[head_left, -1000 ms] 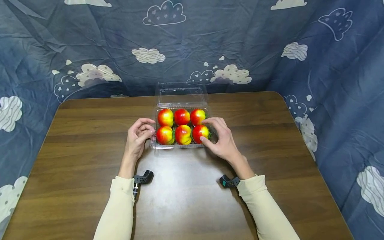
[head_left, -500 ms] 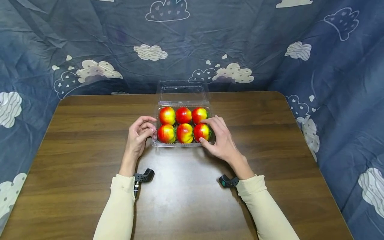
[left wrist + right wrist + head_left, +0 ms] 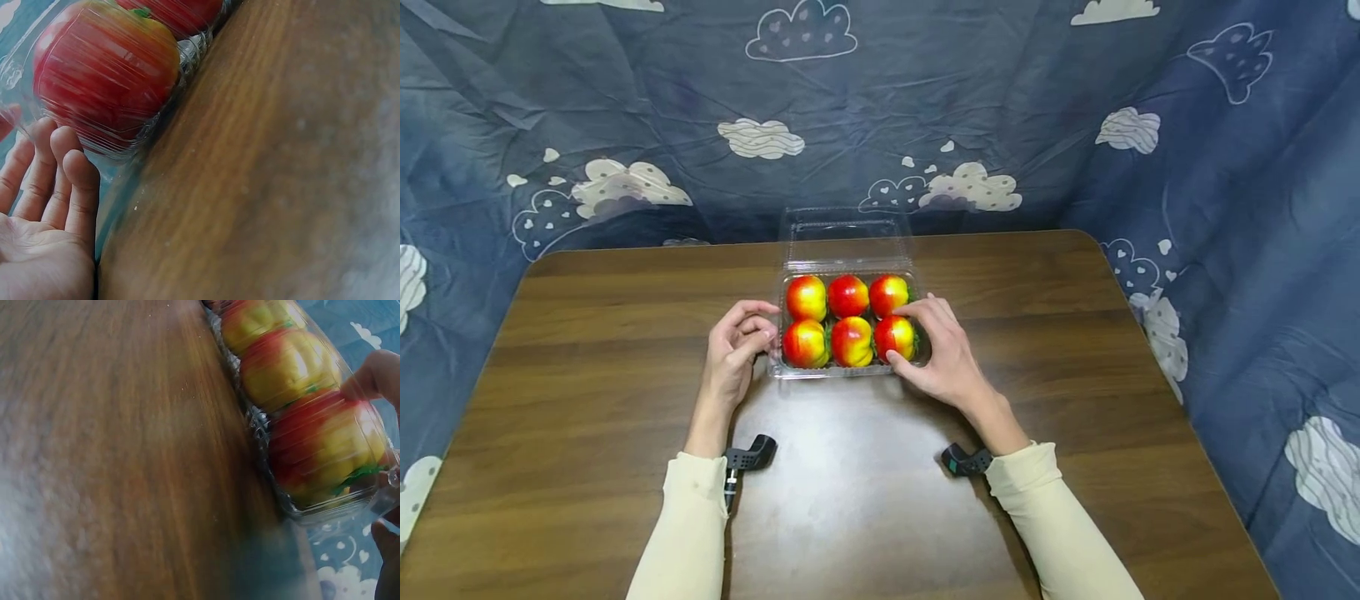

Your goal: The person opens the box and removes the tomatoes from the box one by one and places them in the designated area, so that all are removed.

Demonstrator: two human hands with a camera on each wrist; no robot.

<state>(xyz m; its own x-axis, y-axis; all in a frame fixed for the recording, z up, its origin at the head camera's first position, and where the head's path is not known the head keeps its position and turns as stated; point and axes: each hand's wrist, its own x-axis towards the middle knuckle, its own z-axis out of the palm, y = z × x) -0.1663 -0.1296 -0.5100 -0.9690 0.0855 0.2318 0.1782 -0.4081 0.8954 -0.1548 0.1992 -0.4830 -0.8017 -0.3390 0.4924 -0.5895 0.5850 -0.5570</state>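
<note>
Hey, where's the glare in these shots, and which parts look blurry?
Head view: a pale glare patch on the tabletop between the forearms, small highlights on the fruits; left wrist view: streaky reflections on the clear container, with the tabletop blurring toward the right; right wrist view: whitish sheen and soft grain at the lower left.
</note>
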